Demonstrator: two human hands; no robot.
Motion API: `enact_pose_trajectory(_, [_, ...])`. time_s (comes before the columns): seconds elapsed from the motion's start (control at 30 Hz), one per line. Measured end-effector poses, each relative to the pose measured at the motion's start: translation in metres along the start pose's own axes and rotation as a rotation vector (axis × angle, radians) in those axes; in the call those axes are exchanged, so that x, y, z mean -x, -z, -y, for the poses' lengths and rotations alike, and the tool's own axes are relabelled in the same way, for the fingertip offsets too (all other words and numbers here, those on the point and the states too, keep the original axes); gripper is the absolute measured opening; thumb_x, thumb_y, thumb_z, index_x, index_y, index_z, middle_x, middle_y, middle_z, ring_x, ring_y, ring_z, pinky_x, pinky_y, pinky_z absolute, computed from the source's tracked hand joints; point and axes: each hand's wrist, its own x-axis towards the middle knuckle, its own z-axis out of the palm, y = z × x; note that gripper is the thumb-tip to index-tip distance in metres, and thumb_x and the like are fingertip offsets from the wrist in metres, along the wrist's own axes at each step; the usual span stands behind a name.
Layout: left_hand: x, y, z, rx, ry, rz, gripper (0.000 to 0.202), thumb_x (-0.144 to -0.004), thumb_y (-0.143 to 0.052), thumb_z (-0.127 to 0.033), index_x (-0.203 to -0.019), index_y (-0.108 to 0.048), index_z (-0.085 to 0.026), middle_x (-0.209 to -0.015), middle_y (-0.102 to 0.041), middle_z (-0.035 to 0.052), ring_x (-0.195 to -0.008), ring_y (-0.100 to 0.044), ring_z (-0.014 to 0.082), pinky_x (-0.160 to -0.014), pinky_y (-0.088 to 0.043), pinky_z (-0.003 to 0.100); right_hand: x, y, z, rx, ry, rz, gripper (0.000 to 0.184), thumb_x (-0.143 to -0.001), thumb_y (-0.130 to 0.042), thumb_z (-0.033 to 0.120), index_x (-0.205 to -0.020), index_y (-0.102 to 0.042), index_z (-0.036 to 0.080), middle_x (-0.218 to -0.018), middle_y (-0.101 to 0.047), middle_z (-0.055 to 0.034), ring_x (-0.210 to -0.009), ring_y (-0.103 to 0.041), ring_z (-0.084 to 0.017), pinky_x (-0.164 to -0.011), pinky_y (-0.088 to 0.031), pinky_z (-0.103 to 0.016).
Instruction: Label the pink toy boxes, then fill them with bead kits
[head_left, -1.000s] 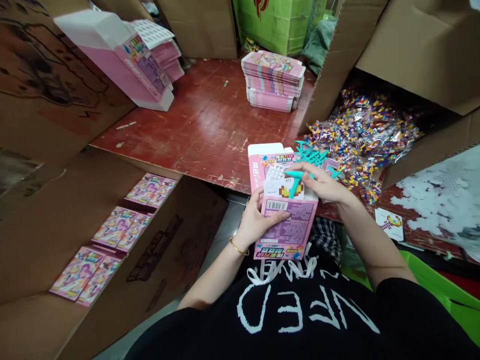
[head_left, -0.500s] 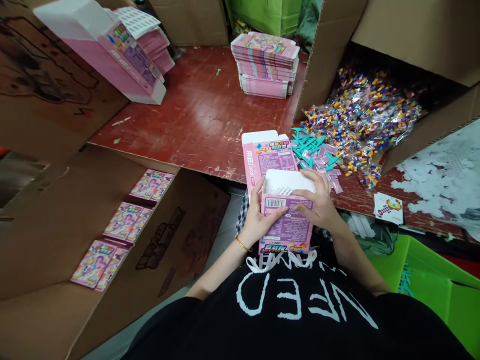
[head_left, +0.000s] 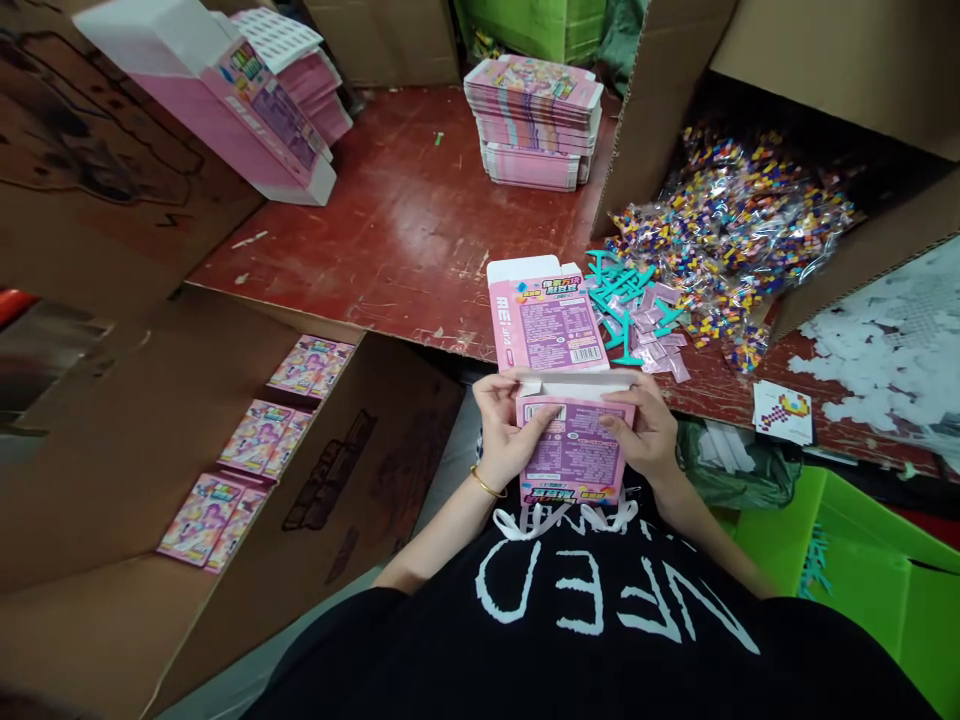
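Observation:
A pink and purple printed carton (head_left: 576, 455) is held upright before my chest, its white end flap partly folded over the opening. My left hand (head_left: 504, 428) grips its left side, thumb across the printed face and fingers behind. On the right edge my right hand (head_left: 646, 425) is closed the same way. What lies inside the carton is hidden by the flap. Just beyond it, a second pink carton (head_left: 547, 315) lies at the table edge. Beside that are teal plastic tools (head_left: 621, 290) and small pink packets (head_left: 660, 345).
Clear bags of colourful beads (head_left: 739, 240) spill from a cardboard box at right. A stack of flat cartons (head_left: 532, 125) stands on the red table (head_left: 390, 220). Finished-looking pink boxes (head_left: 199, 518) sit in a large cardboard box (head_left: 375, 430) at left. A green bin (head_left: 862, 560) is at lower right.
The white flap has come down from standing behind the opening to partly cover it. My right hand has shifted from the opening to the carton's right edge.

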Motion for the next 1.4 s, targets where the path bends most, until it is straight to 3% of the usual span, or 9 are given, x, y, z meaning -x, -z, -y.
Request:
enact_pose_trajectory(0.2, [-0.009, 0.002, -0.012, -0.138, 0.110, 0.206, 0.036, -0.077, -0.076, -0.051, -0.089, -0.062, -0.021, -0.095, -0.060, 0.0054, -0.092, -0.061, 0.0208, -0.089, -0.049, 0.039, -0.018, 0.008, 0.027, -0.046, 0.002, 0.057, 0.026, -0.082, -0.075, 0.037, -0.105, -0.066, 0.028, -0.096, -0.066, -0.0064, -0.095, -0.067, -0.024, -0.086, -0.056, -0.043])
enact_pose_trajectory(0.5, [-0.010, -0.008, -0.014, -0.148, 0.202, 0.169, 0.032, -0.091, -0.061, -0.044, -0.073, -0.057, -0.019, -0.090, -0.063, 0.0048, -0.086, -0.062, 0.0178, -0.086, -0.048, 0.035, -0.047, 0.032, 0.009, -0.202, -0.301, 0.253, 0.012, -0.084, -0.074, 0.038, -0.090, -0.079, 0.029, -0.097, -0.077, -0.0024, -0.096, -0.070, -0.021, -0.094, -0.054, -0.040])
enact_pose_trajectory(0.7, [0.008, -0.005, -0.008, -0.243, 0.195, 0.178, 0.069, -0.068, -0.086, -0.045, -0.120, -0.049, -0.021, -0.118, -0.060, 0.0105, -0.114, -0.060, 0.0264, -0.102, -0.048, 0.046, -0.031, 0.035, 0.014, -0.207, -0.209, 0.427, 0.032, -0.069, -0.087, 0.035, -0.098, -0.077, 0.028, -0.122, -0.072, -0.0052, -0.118, -0.065, -0.025, -0.103, -0.052, -0.047])
enact_pose_trajectory(0.83, [0.007, 0.024, -0.038, -0.226, 0.245, 0.456, 0.097, -0.070, -0.086, -0.033, -0.144, -0.024, -0.024, -0.129, -0.058, 0.0150, -0.118, -0.063, 0.0283, -0.096, -0.056, 0.046, -0.031, 0.036, 0.015, -0.206, -0.152, 0.374, 0.058, -0.072, -0.085, 0.044, -0.123, -0.063, 0.029, -0.136, -0.062, -0.0097, -0.125, -0.060, -0.026, -0.101, -0.054, -0.044])
enact_pose_trajectory(0.9, [-0.014, 0.059, -0.051, -0.205, 0.254, 0.398, 0.085, -0.077, -0.082, -0.031, -0.143, -0.028, -0.027, -0.121, -0.064, 0.0118, -0.104, -0.069, 0.0245, -0.085, -0.061, 0.041, -0.042, 0.035, 0.010, -0.270, -0.146, 0.302, 0.068, -0.076, -0.078, 0.054, -0.134, -0.053, 0.031, -0.142, -0.056, -0.0106, -0.120, -0.063, -0.025, -0.094, -0.057, -0.041])
enact_pose_trajectory(0.97, [-0.051, 0.105, -0.051, -0.255, 0.191, 0.084, 0.066, -0.079, -0.080, -0.036, -0.133, -0.043, -0.026, -0.116, -0.067, 0.0070, -0.096, -0.070, 0.0196, -0.083, -0.062, 0.036, -0.062, 0.031, 0.001, -0.255, -0.140, 0.228, 0.058, -0.081, -0.073, 0.056, -0.130, -0.056, 0.032, -0.138, -0.059, -0.0094, -0.111, -0.066, -0.023, -0.090, -0.058, -0.039])
enact_pose_trajectory(1.13, [-0.171, 0.207, 0.010, -0.467, 0.354, -0.138, 0.045, -0.087, -0.069, -0.047, -0.119, -0.055, -0.018, -0.081, -0.068, -0.0085, -0.076, -0.064, 0.0078, -0.093, -0.057, 0.050, -0.146, -0.008, -0.037, 0.067, -0.096, 0.285, 0.033, -0.081, -0.072, 0.051, -0.093, -0.071, 0.021, -0.099, -0.071, -0.0078, -0.092, -0.067, -0.022, -0.085, -0.055, -0.039])
enact_pose_trajectory(1.27, [-0.220, 0.214, 0.059, -0.608, 0.336, -0.107, 0.046, -0.082, -0.074, -0.052, -0.097, -0.058, -0.011, -0.080, -0.068, -0.0025, -0.083, -0.065, 0.0156, -0.102, -0.044, 0.069, -0.212, -0.049, -0.063, 0.311, 0.035, 0.478, 0.041, -0.069, -0.083, 0.043, -0.098, -0.071, 0.016, -0.105, -0.068, -0.0114, -0.099, -0.064, -0.025, -0.091, -0.052, -0.041])
enact_pose_trajectory(1.4, [-0.198, 0.174, 0.072, -0.745, 0.160, -0.171, 0.066, -0.068, -0.082, -0.060, -0.102, -0.059, -0.009, -0.134, -0.058, 0.0189, -0.137, -0.040, 0.0382, -0.118, -0.005, 0.072, -0.248, -0.074, -0.072, 0.651, 0.078, 0.722, 0.074, -0.050, -0.095, 0.044, -0.110, -0.068, 0.011, -0.114, -0.064, -0.0153, -0.107, -0.060, -0.031, -0.095, -0.048, -0.041])
